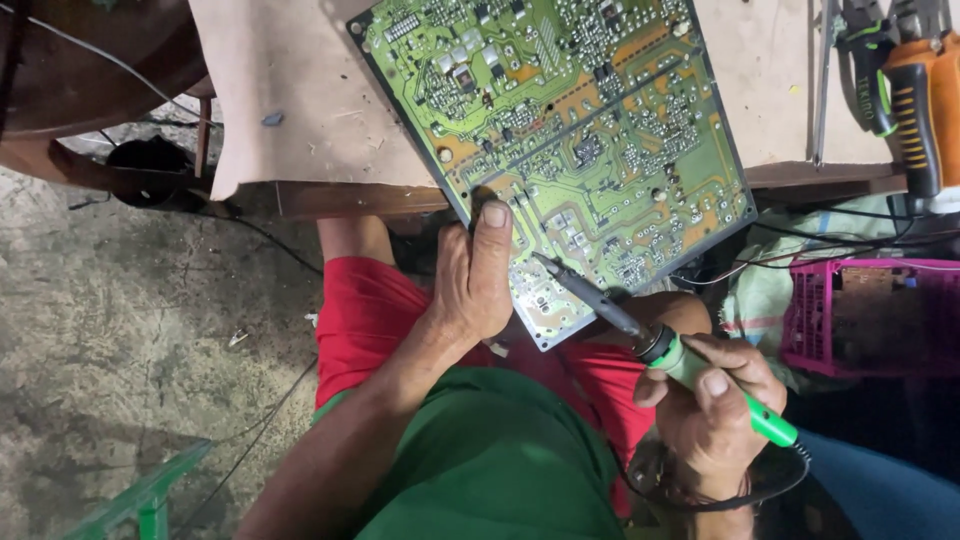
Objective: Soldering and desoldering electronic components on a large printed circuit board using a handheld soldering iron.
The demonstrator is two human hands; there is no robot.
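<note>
A large green printed circuit board (580,150) with its solder side up lies tilted across the edge of a pale, scuffed wooden worktable (290,90), its lower corner overhanging the table toward the person's lap. Everything else sits relative to this board. Below it are the person's red shorts (365,310) and green shirt (500,460); to its lower right stands a pink plastic crate (860,320), and at its upper right, on the table, lie orange-and-black handled pliers (915,100).

The left hand (470,285) clamps the board's lower left edge, thumb pressed flat on the copper side and the other fingers curled underneath, out of sight. The right hand (715,410), below the board's lower corner, is closed in a pen-like grip around a soldering iron with a bright green handle (720,385).

The iron's long axis runs diagonally from that hand up and to the left, and its dark metal tip (540,260) lies over the board's lower part, just right of the left thumb. Whether the tip touches the solder pads cannot be told. The left hand is the nearer one to that spot.
</note>
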